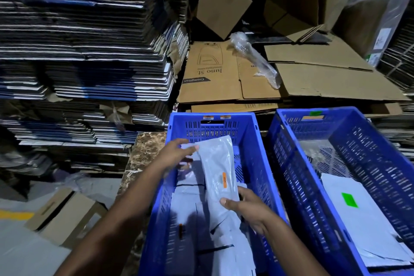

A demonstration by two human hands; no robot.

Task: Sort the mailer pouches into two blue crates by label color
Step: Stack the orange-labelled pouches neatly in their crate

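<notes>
1. Grey pouch point(218, 170) with orange label point(224, 179), held lengthwise above the left crate point(253, 141).
2. Left crate: blue, slotted walls, more grey pouches point(190, 213) lying inside.
3. Right crate point(363, 136): blue; holds a flat pouch with green label point(349, 200).

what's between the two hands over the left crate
In the head view, a grey mailer pouch with an orange label spans from the left hand to the right hand, both gripping it above the left crate.
</notes>
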